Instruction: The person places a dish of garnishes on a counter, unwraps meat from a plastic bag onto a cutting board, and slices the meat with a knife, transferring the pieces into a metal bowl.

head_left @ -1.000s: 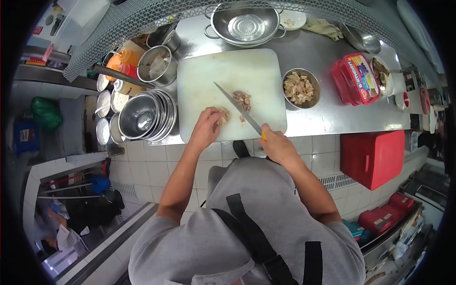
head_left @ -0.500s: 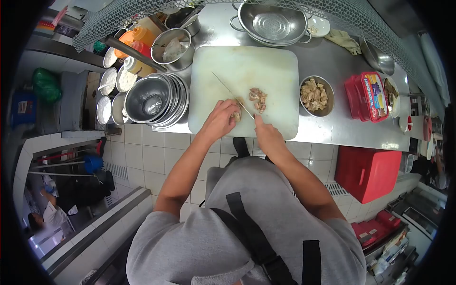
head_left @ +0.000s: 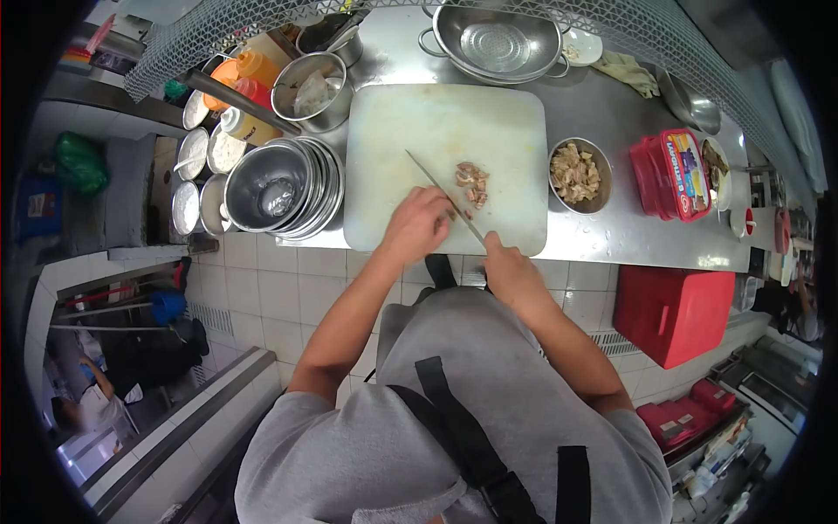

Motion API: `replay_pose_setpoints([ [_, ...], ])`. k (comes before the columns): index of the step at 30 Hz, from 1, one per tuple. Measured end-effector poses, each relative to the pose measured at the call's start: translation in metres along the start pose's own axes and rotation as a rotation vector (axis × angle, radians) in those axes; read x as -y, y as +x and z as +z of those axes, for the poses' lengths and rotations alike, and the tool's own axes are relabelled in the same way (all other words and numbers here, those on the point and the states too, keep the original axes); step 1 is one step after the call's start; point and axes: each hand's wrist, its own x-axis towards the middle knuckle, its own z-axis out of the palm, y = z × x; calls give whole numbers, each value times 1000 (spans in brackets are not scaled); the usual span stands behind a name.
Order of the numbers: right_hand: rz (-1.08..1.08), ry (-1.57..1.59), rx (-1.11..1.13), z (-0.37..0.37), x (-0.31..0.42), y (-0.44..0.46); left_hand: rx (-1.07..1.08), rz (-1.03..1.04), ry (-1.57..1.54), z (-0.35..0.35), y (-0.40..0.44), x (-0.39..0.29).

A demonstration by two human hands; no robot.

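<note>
My right hand point(head_left: 509, 265) is wrapped round the handle of a long knife point(head_left: 443, 191), whose blade slants up and left over the white cutting board point(head_left: 410, 122). Close to the left side of the blade, my left hand point(head_left: 419, 222) rests on the board with its fingers curled; what they press on is mostly hidden under them. Small cut pieces of meat point(head_left: 472, 182) lie in a little pile just right of the blade. A steel bowl of larger meat chunks point(head_left: 576, 173) stands right of the board.
Stacked steel bowls point(head_left: 271, 188), squeeze bottles point(head_left: 247, 126) and a steel pot point(head_left: 336, 109) stand at the left. A colander point(head_left: 497, 45) sits behind the board. Red tubs point(head_left: 650, 179) are at the right, above a red bin point(head_left: 672, 319). Another person point(head_left: 96, 402) is at lower left.
Since a second ago the view has shifted, moving the board rightward in it. The knife has moved against my left fingers, and my left hand now covers the piece that showed beside it.
</note>
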Motion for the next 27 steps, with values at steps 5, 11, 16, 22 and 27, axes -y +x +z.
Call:
replay_pose_setpoints([
  [5, -8, 21, -19, -3, 0, -3, -35, -27, 83, 26, -7, 1],
  [11, 11, -12, -38, -2, -11, -31, -78, -47, 188, 32, -5, 1],
  [16, 89, -47, 17, 19, -21, -27, -105, -7, 223, 38, -5, 7],
  [22, -34, 87, -98, 32, -27, -2, -122, 7, 261, 32, 1, 13],
  [27, 23, 20, 36, 5, -30, -25, -50, -46, 318, 23, 9, 9],
])
